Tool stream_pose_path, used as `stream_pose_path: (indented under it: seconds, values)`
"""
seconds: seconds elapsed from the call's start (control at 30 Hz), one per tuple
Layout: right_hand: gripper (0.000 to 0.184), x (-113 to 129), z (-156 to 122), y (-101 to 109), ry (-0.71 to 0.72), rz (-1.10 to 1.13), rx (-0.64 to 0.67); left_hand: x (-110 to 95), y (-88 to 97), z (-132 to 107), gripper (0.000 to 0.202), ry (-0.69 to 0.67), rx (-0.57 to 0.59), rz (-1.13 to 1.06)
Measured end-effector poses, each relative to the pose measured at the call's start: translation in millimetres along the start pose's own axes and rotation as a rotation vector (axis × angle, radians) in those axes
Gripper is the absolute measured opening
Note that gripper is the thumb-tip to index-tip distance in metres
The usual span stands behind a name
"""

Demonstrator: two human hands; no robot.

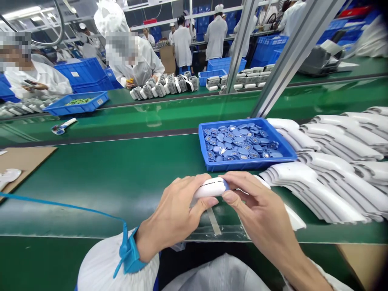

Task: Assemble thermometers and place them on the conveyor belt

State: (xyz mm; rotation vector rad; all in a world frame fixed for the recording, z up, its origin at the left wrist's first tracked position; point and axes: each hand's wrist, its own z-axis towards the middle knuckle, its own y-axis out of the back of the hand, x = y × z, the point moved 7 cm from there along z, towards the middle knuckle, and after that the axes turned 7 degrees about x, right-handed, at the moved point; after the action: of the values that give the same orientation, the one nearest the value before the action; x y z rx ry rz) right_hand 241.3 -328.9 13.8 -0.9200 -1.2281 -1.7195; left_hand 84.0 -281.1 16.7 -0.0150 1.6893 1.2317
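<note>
White plastic housing (210, 188) sits gripped between my left hand (172, 210) and right hand (254, 202), both closed on it and lifted just above the green desk (91, 182). The left wraps its top and side; the right pinches its blue-edged end. Just ahead lies a blue tray (248, 165) of blue discs (242, 143), with rows of white housings (330, 178) to the right. A blue wrist strap (130, 252) circles my left wrist.

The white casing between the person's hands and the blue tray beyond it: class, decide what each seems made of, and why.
The white casing looks like moulded plastic: smooth, softly sheened, evenly curved. The blue tray also looks like moulded plastic: glossy, evenly coloured, with thick rims. The exact plastics cannot be told.
</note>
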Motion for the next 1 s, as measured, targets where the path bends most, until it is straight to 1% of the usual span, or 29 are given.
stream_pose_path:
  seconds: [0.1,0.17,0.23,0.27,0.33,0.37,0.4,0.47,0.5,0.53,0.57,0.63,0.7,0.73,0.77,0.8,0.83,0.87,0.9,0.93,0.97,1.0]
  values:
    - [0.024,12,-2,-7,0.169,-0.182,0.074,-5,-2.6,1,0.024,-0.096,-0.037,0.061]
    - [0.019,16,-6,-10,0.256,-0.312,0.049,-8,-4.0,1,0.017,-0.156,-0.088,0.153]
    - [0.017,14,-11,-10,0.269,-0.394,0.007,-10,-6.7,1,0.014,-0.198,-0.116,0.263]
    - [0.016,11,-15,-10,0.257,-0.411,0.002,-10,-9.0,0,0.015,-0.219,-0.109,0.300]
    - [0.016,3,-22,-11,0.221,-0.425,0.033,-7,-11.7,-2,0.020,-0.241,-0.107,0.293]
    - [0.016,0,-25,-11,0.207,-0.438,0.057,-4,-9.3,-4,0.022,-0.220,-0.159,0.250]
    - [0.016,-2,-29,-12,0.213,-0.452,0.071,1,-5.1,-6,0.024,-0.173,-0.242,0.189]
    - [0.019,-4,-34,-16,0.230,-0.488,0.103,16,2.4,-9,0.033,-0.023,-0.444,0.070]
    - [0.021,-5,-36,-21,0.238,-0.512,0.133,22,3.0,-9,0.039,0.046,-0.518,0.042]
    - [0.023,-5,-38,-27,0.249,-0.547,0.156,26,1.4,-7,0.045,0.092,-0.555,0.041]
    - [0.025,-4,-40,-33,0.261,-0.596,0.162,27,-1.2,-3,0.049,0.114,-0.564,0.062]
    - [0.026,0,-44,-43,0.291,-0.697,0.124,27,-4.5,7,0.054,0.122,-0.561,0.134]
    - [0.025,3,-49,-46,0.305,-0.701,0.059,27,-3.4,15,0.055,0.121,-0.539,0.182]
    - [0.025,0,-50,-46,0.263,-0.636,0.052,28,-2.3,16,0.056,0.130,-0.504,0.178]
    - [0.027,-6,-49,-45,0.175,-0.527,0.075,30,-1.0,16,0.056,0.144,-0.458,0.155]
    - [0.030,-16,-47,-43,0.034,-0.382,0.113,31,0.3,14,0.052,0.149,-0.411,0.116]
    - [0.035,-30,-47,-42,-0.162,-0.206,0.167,32,2.0,10,0.044,0.140,-0.378,0.069]
    - [0.042,-44,-48,-45,-0.389,-0.001,0.228,31,4.2,4,0.033,0.114,-0.369,0.020]
    - [0.048,-55,-53,-49,-0.616,0.213,0.286,31,7.0,-3,0.026,0.078,-0.391,-0.036]
    - [0.051,-60,-59,-56,-0.820,0.404,0.334,32,10.2,-10,0.024,0.052,-0.443,-0.098]
    - [0.052,-60,-65,-63,-0.979,0.552,0.383,35,13.0,-16,0.027,0.052,-0.516,-0.163]
    - [0.052,-57,-68,-70,-1.071,0.639,0.437,42,14.3,-21,0.035,0.089,-0.593,-0.224]
